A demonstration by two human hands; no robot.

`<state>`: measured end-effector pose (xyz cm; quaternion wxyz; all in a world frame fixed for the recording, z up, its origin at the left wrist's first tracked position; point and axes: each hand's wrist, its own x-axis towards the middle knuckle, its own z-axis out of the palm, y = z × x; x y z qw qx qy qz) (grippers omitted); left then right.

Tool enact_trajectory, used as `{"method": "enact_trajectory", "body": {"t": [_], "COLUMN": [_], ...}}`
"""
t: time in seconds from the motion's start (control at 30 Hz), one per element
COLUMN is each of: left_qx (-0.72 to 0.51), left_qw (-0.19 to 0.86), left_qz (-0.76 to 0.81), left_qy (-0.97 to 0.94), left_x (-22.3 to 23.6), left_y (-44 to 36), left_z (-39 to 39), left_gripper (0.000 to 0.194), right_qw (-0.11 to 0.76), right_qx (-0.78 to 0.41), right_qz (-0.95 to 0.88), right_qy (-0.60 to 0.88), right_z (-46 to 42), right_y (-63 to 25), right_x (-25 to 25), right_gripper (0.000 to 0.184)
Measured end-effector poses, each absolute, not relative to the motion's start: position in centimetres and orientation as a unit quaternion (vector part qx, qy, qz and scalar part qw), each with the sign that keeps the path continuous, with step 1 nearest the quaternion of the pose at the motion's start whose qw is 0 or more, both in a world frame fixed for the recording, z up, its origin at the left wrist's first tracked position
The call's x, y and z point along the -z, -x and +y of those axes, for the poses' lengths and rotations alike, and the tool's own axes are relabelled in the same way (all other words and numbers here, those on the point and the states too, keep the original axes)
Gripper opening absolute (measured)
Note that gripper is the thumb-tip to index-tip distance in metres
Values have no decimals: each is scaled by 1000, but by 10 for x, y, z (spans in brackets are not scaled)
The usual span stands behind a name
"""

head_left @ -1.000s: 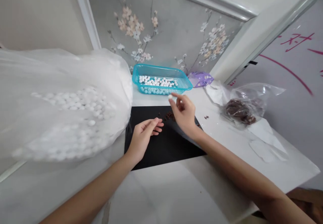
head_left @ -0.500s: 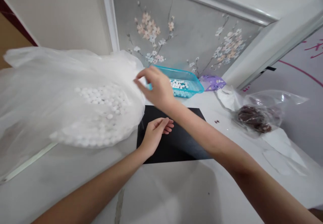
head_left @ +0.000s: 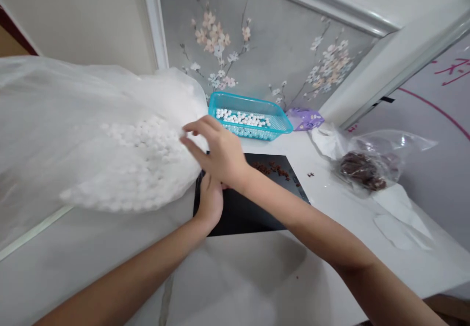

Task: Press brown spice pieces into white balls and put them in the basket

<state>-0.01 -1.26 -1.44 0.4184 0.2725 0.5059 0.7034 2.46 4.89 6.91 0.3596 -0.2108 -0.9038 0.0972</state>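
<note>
My right hand [head_left: 221,153] is at the right side of a clear plastic bag [head_left: 84,91] full of small white balls [head_left: 147,142]. Its thumb and forefinger are pinched at the bag's edge; whatever is between the tips is too small to make out. Below and partly behind it, my left hand [head_left: 211,201] is over the left part of a black board [head_left: 249,213], its fingers mostly hidden by the right hand. Reddish-brown star-shaped pieces [head_left: 270,168] lie on the board's far right part. Beyond the board stands a blue basket [head_left: 281,120] with several white balls inside.
A purple patterned packet [head_left: 304,119] lies right of the basket. Farther right, a clear bag holds dark brown pieces [head_left: 362,169], with white paper [head_left: 404,206] beside it. One loose brown piece [head_left: 311,174] is on the white table. A flowered panel [head_left: 264,47] rises behind.
My right hand has moved left and down, towards my left hand, baring the basket's left side. My left hand has shifted slightly left and down. The brown pieces on the board now show.
</note>
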Motion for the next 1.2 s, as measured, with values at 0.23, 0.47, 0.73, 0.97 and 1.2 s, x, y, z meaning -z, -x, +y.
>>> {"method": "enact_trajectory", "body": {"t": [0.23, 0.47, 0.73, 0.97, 1.2], "left_qx": [-662, -595, -632, -624, -621], "left_qw": [440, 432, 420, 439, 448], "left_qz": [504, 555, 561, 549, 548], "left_qy": [-338, -390, -330, -342, -338], "left_x": [6, 3, 7, 2, 3], "left_y": [-1, -1, -1, -2, -1], "left_z": [-12, -13, -13, -13, -13], "left_gripper": [35, 35, 40, 27, 30], "right_qw": [258, 281, 227, 385, 446], "right_qx": [-196, -261, -118, -224, -348], "right_qz": [-923, -880, -892, -814, -738], "right_qy": [210, 281, 371, 374, 366], "right_z": [74, 80, 88, 82, 69], "right_y": [-111, -139, -135, -136, -129], "right_x": [-41, -10, 9, 13, 13], "right_gripper": [12, 29, 23, 10, 13]}}
